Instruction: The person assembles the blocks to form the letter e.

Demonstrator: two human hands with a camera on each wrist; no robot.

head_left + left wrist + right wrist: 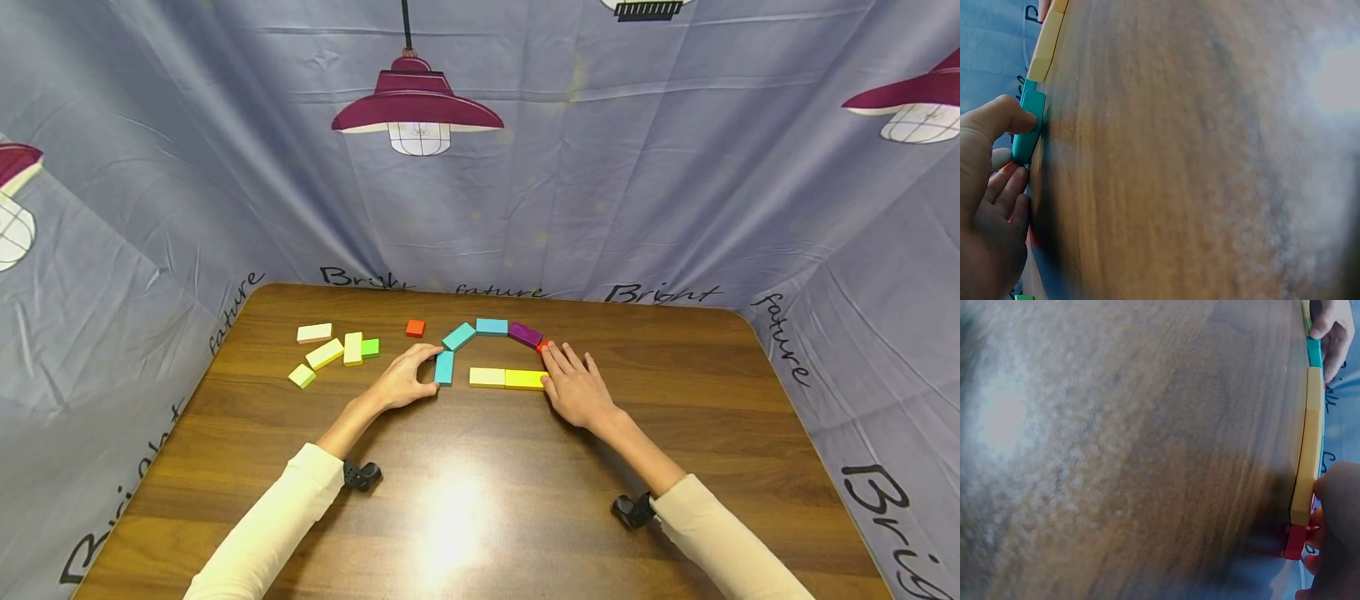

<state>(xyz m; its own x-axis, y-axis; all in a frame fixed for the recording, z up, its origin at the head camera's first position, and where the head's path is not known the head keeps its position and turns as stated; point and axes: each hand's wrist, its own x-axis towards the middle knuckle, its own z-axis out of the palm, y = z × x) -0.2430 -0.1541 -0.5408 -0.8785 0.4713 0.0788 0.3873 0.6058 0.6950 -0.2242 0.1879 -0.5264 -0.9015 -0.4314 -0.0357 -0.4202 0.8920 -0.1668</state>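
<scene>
My left hand (pixel 405 379) pinches a blue block (pixel 444 367) by its two ends, thumb at the near end and fingertips at the far one. In the left wrist view the thumb (pixel 1013 117) presses on this teal-looking block (pixel 1035 106). My right hand (pixel 577 392) lies with fingers straight and spread over the right side of an arch of blocks. Its fingers partly cover a red block (pixel 542 346) and reach the end of a yellow block (pixel 525 380). A pale yellow block (pixel 487 377) adjoins that yellow one, making a straight row inside the arch.
The arch continues with a teal block (pixel 459 336), a light blue block (pixel 492 327) and a purple block (pixel 525 334). An orange-red block (pixel 416 328) lies apart at the back. Several pale yellow blocks (pixel 325 354) and a green block (pixel 371 348) lie on the left.
</scene>
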